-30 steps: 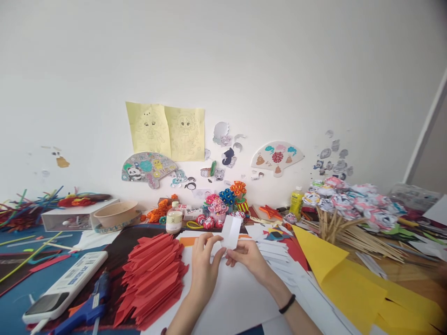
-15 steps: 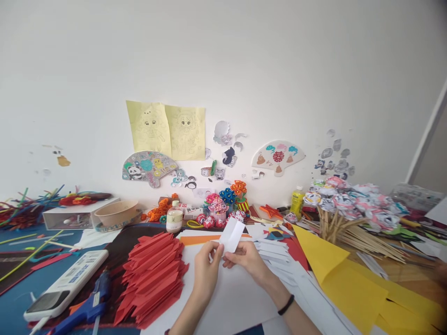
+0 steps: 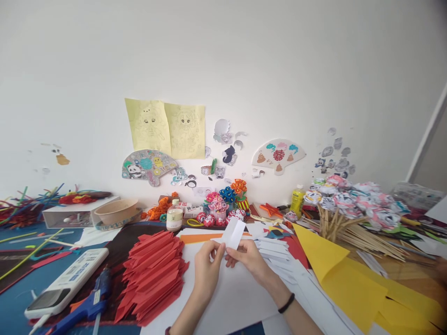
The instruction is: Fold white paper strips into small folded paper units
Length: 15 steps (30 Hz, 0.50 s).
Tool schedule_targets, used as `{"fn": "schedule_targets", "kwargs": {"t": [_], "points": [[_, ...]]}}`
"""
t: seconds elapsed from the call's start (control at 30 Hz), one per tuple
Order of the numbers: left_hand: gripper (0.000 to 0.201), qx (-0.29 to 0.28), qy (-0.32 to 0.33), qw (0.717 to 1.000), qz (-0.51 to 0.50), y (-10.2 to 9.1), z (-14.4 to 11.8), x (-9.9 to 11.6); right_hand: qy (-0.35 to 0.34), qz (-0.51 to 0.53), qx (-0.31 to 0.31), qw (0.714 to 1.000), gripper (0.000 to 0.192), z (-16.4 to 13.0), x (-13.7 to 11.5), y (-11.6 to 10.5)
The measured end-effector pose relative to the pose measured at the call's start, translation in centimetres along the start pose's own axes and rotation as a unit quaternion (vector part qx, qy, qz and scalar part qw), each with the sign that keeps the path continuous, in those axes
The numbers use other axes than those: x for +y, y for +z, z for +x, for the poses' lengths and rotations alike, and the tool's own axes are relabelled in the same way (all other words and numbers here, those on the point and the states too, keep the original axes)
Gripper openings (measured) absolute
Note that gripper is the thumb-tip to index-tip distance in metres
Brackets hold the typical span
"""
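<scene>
A small piece of white paper [image 3: 233, 232], with a crease running along it, is held up between both hands over the white sheets. My left hand [image 3: 208, 266] pinches its lower left edge between thumb and fingers. On the lower right edge, my right hand [image 3: 248, 258] grips it with the thumb on top and the fingers curled behind. Beneath the hands lies a large white sheet [image 3: 240, 298]. Folded red paper strips [image 3: 153, 279] are stacked to the left of my left hand. Folded white paper strips [image 3: 274, 253] lie just right of my right hand.
At the left are a blue glue gun [image 3: 89, 302] and a white power strip [image 3: 70, 281]. Yellow paper [image 3: 352, 284] spreads at the right, before wooden sticks [image 3: 375, 239] and paper flowers [image 3: 349, 200]. A small bottle [image 3: 174, 217] stands ahead, near the wall.
The white paper's right part now stands out more along its crease, and the piece looks narrower. Both hands keep hold of it and have barely shifted.
</scene>
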<state>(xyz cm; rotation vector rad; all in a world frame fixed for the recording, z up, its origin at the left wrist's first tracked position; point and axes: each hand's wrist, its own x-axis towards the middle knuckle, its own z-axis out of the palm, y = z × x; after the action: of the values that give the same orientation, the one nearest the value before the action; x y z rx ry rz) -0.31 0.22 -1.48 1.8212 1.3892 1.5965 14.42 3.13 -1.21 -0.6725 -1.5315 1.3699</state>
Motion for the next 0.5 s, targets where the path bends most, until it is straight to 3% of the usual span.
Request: {"fn": "schedule_targets", "kwargs": {"t": [0.33, 0.5], "points": [[0.030, -0.038, -0.029, 0.994, -0.097, -0.50, 0.52, -0.18, -0.011, -0.008, -0.001, 1.000, 0.027, -0.01, 0.12, -0.28], [0.031, -0.113, -0.068, 0.976, -0.172, -0.71, 0.91, 0.12, -0.016, 0.008, 0.009, 1.000, 0.026, -0.11, -0.51, -0.32]]}}
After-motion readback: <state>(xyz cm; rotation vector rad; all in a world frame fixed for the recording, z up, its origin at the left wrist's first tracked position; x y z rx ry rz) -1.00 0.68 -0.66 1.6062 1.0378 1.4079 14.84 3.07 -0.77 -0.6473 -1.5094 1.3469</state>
